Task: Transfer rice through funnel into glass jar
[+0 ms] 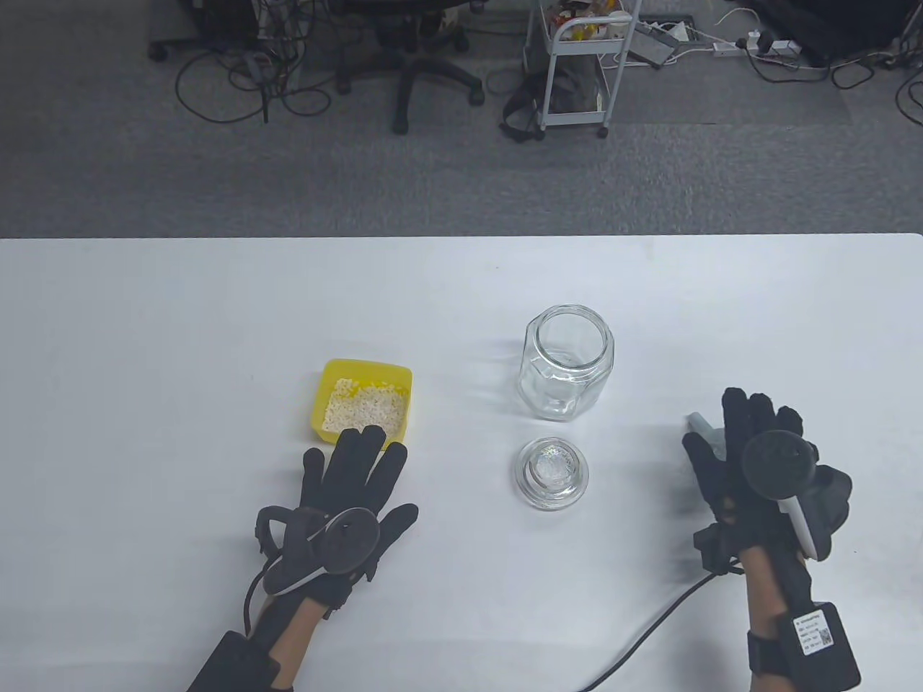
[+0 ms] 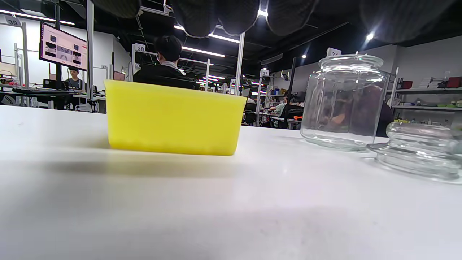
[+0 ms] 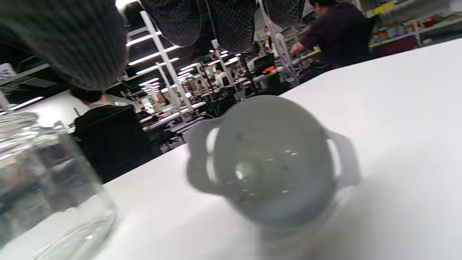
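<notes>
Right hand point(image 1: 750, 461) spread above the funnel point(image 3: 267, 162), right of the jar point(image 1: 566, 360), grasping nothing; left hand point(image 1: 346, 490) released; grip the funnel's rim squarely before seating it in the jar mouth.

My gloves are black knitted cloth, matt, the weave showing plainly on my left hand point(image 1: 357, 479) and right hand point(image 1: 750, 461). The trackers strapped to them look like hard matt black plastic with a white glossy edge. The surface point(image 1: 180, 324) is smooth and white with a faint sheen that takes soft reflections. The jar point(image 1: 566, 362) is clear, glossy glass with bright glints along its rim, and its lid point(image 1: 551, 474) is the same thick clear glass. The tub point(image 1: 364, 400) is yellow plastic, smooth and nearly matt. The rice point(image 1: 364, 409) in it looks dry, grainy and dull white. The funnel point(image 3: 270, 162) is grey matt plastic, smooth.
</notes>
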Available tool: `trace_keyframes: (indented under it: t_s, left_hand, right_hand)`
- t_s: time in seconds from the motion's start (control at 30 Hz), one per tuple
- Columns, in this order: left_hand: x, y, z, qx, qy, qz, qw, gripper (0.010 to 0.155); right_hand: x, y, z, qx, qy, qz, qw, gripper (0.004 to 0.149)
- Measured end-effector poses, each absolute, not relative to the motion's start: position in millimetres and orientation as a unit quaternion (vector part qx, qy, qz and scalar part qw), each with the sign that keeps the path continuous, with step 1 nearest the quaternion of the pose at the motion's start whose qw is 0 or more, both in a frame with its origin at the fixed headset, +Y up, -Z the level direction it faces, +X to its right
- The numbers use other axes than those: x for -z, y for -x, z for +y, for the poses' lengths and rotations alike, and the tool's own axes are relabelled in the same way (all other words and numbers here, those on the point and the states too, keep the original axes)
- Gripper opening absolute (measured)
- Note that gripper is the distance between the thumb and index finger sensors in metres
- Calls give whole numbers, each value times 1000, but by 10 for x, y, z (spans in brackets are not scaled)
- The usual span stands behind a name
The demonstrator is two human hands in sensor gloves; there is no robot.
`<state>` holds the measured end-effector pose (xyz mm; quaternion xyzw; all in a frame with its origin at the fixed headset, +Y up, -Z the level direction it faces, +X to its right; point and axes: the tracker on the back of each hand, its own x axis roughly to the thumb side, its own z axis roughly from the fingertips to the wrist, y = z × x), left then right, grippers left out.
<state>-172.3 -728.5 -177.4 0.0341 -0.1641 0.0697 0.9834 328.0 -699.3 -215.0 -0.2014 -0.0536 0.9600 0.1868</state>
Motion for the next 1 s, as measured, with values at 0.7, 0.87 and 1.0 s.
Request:
trace_keyframes:
  t_s: [0.7, 0.87, 1.0]
  left_hand:
    - [1772, 1709, -7293, -70, -31, -167, 983, 78]
    - [1780, 1713, -7321, -66, -25, -165, 984, 78]
    - [1782, 1725, -7305, -70, -27, -162, 984, 78]
  right_hand:
    - [2276, -3717, -7384, -953, 217, 64, 200, 68]
    - [2292, -3754, -7417, -950, 214, 59, 219, 70]
    - [2297, -3777, -7457, -948, 215, 62, 228, 71]
